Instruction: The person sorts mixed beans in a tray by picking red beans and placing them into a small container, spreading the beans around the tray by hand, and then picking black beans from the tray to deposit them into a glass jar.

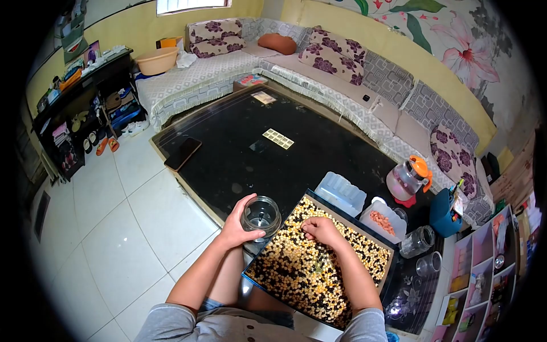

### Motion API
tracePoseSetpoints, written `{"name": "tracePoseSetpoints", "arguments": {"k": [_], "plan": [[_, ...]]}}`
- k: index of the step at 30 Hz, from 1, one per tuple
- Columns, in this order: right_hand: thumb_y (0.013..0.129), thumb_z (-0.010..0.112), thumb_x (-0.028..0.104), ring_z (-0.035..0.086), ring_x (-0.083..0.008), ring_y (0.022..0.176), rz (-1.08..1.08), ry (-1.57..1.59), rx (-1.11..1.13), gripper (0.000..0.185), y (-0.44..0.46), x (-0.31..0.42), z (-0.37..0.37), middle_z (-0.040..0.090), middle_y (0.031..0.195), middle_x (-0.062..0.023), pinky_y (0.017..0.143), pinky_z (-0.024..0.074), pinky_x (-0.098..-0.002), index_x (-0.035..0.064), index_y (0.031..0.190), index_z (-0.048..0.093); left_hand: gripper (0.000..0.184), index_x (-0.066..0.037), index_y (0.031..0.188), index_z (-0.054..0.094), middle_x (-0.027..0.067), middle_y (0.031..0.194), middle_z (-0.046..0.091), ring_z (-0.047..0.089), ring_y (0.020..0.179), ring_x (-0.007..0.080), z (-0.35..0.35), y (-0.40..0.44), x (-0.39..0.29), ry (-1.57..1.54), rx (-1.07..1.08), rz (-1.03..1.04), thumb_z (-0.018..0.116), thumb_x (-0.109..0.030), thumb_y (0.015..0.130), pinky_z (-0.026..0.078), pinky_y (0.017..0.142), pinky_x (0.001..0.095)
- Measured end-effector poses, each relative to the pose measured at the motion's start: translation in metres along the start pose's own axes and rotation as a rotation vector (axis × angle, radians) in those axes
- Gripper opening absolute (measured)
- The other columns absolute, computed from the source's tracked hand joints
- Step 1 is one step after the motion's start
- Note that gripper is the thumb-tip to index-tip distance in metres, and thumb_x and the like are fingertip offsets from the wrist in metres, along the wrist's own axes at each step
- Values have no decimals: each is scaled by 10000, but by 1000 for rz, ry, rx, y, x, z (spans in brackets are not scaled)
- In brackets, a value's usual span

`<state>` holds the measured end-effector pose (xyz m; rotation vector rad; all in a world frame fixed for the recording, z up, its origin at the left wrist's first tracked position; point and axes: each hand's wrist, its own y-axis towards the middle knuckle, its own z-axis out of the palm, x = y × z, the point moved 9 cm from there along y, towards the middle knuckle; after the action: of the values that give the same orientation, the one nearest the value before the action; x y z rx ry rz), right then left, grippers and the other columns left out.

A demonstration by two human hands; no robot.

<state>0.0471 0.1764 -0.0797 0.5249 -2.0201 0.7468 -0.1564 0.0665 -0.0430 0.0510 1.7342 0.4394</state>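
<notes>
My left hand (238, 227) is wrapped round a clear glass jar (261, 212), held upright at the left edge of a shallow box. Dark, yellow and pale kernels or beans (296, 268) are spread over the box (388, 263). Above their upper part is my right hand (319, 229), its fingertips pinched together at the surface of the pieces. Whatever sits between those fingertips is too small to make out. No contents can be made out in the jar.
Beyond the box on the black table (228, 154) are an empty plastic container (341, 192), a container of pinkish pieces (383, 221), a pitcher (405, 179), a glass jar (417, 241) and a phone (183, 154). A blue holder (445, 214) stands at the right.
</notes>
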Motion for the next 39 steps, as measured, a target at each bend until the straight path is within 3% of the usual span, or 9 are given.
{"name": "tracePoseSetpoints", "arguments": {"k": [5,9,15,17,20,24,25,29,39], "plan": [[827,601,32,558,-74,605,16,88,-4,105,0,14,-9,607,690,-23,569,460,-214,-40,901,621,927,-31,1314,360,140,1266,428,419,1197,248,0,0,-5,25,-15,4,800,-322,553,314,1022,355],[792,637,69,563,-52,592,-269,-9,-66,145,-9,92,-12,610,659,-15,570,461,-220,1,919,640,916,-32,1313,363,139,1265,429,423,1194,248,0,0,-4,2,-19,8,799,-314,558,320,1017,352],[740,640,77,625,-247,734,-564,-269,-88,172,-11,174,21,622,814,-125,675,494,-317,50,910,641,926,-24,1315,354,139,1266,429,421,1195,245,1,0,-4,-16,-14,2,806,-296,553,322,1016,350],[728,646,35,600,-153,685,-670,-358,-101,173,-9,182,32,620,788,-89,629,484,-258,32,901,645,931,-22,1315,351,140,1267,429,421,1197,245,1,-1,-3,-20,-14,-9,808,-293,551,321,1017,351],[726,650,40,591,-158,670,-713,-318,-131,167,-16,184,31,606,767,-73,620,479,-259,38,893,644,936,-19,1316,349,142,1266,429,419,1198,244,-1,0,-2,6,-18,13,810,-291,548,319,1019,351],[734,644,40,565,-136,638,-607,-329,-201,134,-28,155,7,581,732,-64,601,466,-256,29,868,640,932,-18,1316,351,143,1267,427,421,1198,245,1,0,-3,-16,-13,4,808,-292,550,318,1021,350],[733,631,50,580,-186,637,-555,-318,-195,90,-29,142,4,593,717,-79,607,479,-298,44,823,632,930,-18,1315,353,144,1268,426,422,1197,245,0,0,-3,-23,-16,10,807,-295,551,317,1022,350],[761,627,71,608,-155,676,-339,-227,-22,116,-22,79,25,650,786,-86,663,504,-265,41,867,661,926,-17,1313,358,144,1267,428,424,1195,246,0,1,-3,-1,-15,27,805,-302,553,317,1022,351],[711,643,88,619,-249,801,-434,-547,91,207,-22,50,68,639,850,-111,752,500,-327,62,916,647,911,-20,1309,363,133,1253,444,431,1186,236,-1,0,-8,24,-26,17,802,-302,562,327,1007,343]]}}
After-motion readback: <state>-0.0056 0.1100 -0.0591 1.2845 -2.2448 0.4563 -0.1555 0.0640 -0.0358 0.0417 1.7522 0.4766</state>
